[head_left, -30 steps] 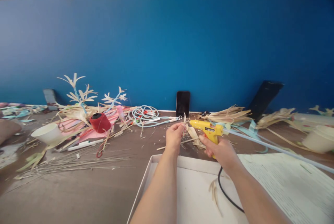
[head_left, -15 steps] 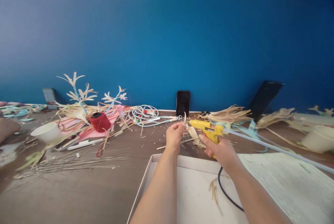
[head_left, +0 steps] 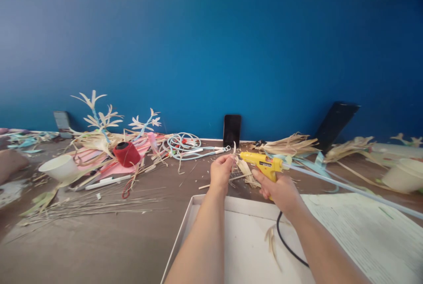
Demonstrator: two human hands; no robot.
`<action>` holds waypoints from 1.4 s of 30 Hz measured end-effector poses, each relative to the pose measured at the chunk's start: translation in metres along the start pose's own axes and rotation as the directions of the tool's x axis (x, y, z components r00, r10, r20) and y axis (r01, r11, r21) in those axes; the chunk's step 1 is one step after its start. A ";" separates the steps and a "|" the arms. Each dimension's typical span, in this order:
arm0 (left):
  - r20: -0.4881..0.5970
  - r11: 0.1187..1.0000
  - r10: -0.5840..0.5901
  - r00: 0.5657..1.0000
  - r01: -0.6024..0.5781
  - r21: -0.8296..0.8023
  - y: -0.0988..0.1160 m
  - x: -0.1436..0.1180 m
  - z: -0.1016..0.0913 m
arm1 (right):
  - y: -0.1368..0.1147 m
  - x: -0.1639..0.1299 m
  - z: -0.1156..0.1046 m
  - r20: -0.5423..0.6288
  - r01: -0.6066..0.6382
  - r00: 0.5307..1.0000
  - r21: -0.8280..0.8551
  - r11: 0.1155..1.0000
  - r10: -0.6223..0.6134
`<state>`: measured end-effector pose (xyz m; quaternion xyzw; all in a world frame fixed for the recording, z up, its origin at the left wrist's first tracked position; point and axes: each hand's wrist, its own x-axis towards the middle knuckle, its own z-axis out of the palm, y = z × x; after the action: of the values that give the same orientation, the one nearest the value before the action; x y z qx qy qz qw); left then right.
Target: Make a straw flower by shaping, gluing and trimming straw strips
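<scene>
the right hand (head_left: 280, 189) is wrapped around the grip of a yellow hot glue gun (head_left: 262, 162), nozzle turned left toward the left hand (head_left: 220, 173), which pinches a thin pale straw strip (head_left: 234, 149) upright between fingertips. the strip's lower end sits just beside the nozzle, a hold that seems meant to let glue land on the strip without touching skin. a translucent glue stick (head_left: 346, 187) runs out the back of the glue gun to the right, and its black cord (head_left: 286, 242) drops toward the viewer over the white tray (head_left: 198, 213) lying under both forearms.

taking the glue gun as landmark: straight behind it, a dark phone (head_left: 231, 130) leans on the blue partition (head_left: 211, 54). right of the glue gun lie dried straw bundles (head_left: 287, 145), a second dark slab (head_left: 335, 125) propped against the partition, and a white cup (head_left: 405, 176) near the edge. left of the glue gun are coiled pale blue cords (head_left: 185, 145), a red thread spool (head_left: 126, 154), finished straw flowers (head_left: 99, 118) on blue stems, a tipped white paper cup (head_left: 59, 168) and a white pen (head_left: 107, 182). loose straw scraps (head_left: 246, 173) litter the tabletop (head_left: 99, 240) right beneath the hands, the nearest clutter to the work. at the far left another person's hand (head_left: 11, 162) rests on the tabletop, well apart.
</scene>
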<state>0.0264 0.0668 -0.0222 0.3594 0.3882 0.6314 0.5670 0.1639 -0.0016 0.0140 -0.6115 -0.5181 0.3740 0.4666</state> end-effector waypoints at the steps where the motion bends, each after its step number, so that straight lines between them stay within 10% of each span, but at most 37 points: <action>1: 0.003 1.000 -0.002 1.000 0.002 -0.002 0.001 0.000 0.000 | 0.000 0.000 0.000 -0.002 0.001 1.000 -0.008 1.000 -0.001; 42: 0.029 1.000 0.008 1.000 -0.008 0.016 0.004 -0.003 0.002 | 0.005 0.001 -0.001 -0.034 0.033 0.999 -0.124 0.992 -0.038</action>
<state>0.0273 0.0637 -0.0178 0.3747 0.3838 0.6252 0.5670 0.1664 -0.0008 0.0096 -0.6367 -0.5424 0.3216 0.4439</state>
